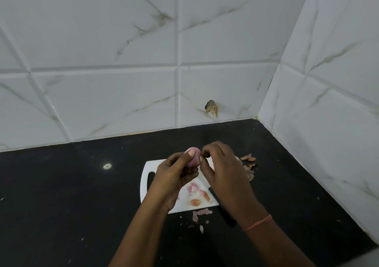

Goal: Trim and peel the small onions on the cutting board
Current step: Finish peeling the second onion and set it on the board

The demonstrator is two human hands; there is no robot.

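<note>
My left hand [174, 176] grips a small pink onion [194, 158] above the white cutting board [146, 168], thumb on top of it. The fingertips of my right hand [221, 168] pinch at the onion's right side, on its skin. Pink and brown trimmed pieces [196, 195] lie on the board below my hands. A black-handled knife [225, 211] lies at the board's right edge, mostly hidden under my right forearm.
Dry brown onion skins [249, 163] are piled on the black counter right of the board. More peel scraps [200, 214] lie in front of it. White tiled walls close the back and right sides, with a chipped hole [211, 107] in the back tile.
</note>
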